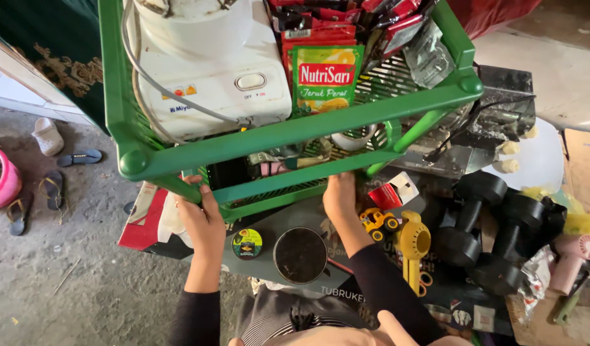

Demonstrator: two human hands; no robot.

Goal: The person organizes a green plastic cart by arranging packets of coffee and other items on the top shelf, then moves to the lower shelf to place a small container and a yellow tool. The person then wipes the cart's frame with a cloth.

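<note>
Both hands' fingers gripping green rack (288, 131) lower rail, left hand (202, 221), right hand (340, 195), dumbbells (481, 224) crowding right edge

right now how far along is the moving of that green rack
Done: the green rack is loaded, with a white blender base and drink sachets on its top shelf. In hand: the left hand and the right hand both grip a lower shelf edge. Left: the rack stands over floor clutter, with dumbbells and a yellow toy truck close by.
</note>
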